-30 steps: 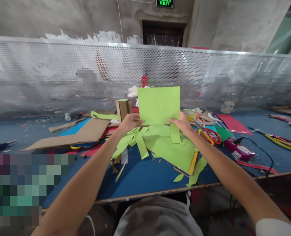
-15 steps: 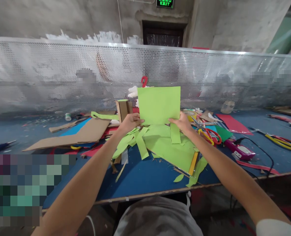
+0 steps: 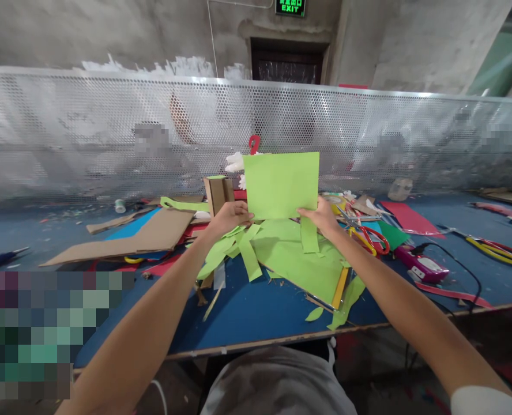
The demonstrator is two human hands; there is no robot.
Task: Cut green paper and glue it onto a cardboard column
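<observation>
A rectangular light-green sheet [image 3: 282,185] is being held upright between the two hands, its broad face being turned toward the camera. Its lower left corner is being pinched by the left hand [image 3: 230,215], its lower right corner by the right hand [image 3: 320,215], the right thumb being laid across the front. Nearly all of the sheet is being raised above both hands, its lower edge being spanned between them. A narrow green strip [image 3: 309,235] is hanging just under the right hand; whether it is being gripped too cannot be told. Below the sheet, the blue table [image 3: 256,323] is being partly covered by green paper [image 3: 297,259]. Beyond the left hand a cardboard block [image 3: 216,195] is standing, and near the right wrist scissors [image 3: 365,229] are lying.
</observation>
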